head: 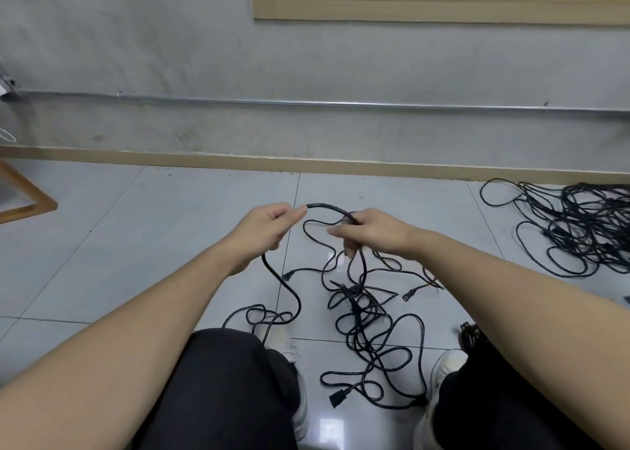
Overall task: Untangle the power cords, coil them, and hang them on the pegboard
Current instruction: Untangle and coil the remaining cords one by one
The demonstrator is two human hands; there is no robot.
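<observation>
A black power cord point(329, 207) arches between my two hands above the tiled floor. My left hand point(267, 226) grips it with curled fingers, and the cord hangs from that hand down to the floor at my left knee. My right hand point(370, 229) pinches the other end of the arch, with more loops dropping below it. Those loops run into a tangle of black cords point(366, 316) lying on the tiles between my feet. A black plug point(337, 398) lies at the near end of the tangle.
A second, bigger heap of black cords point(586, 226) lies at the right by the wall. A wooden frame corner point(37, 204) shows at the left edge. The grey wall with a metal conduit point(306, 103) runs across the back. No pegboard is in view.
</observation>
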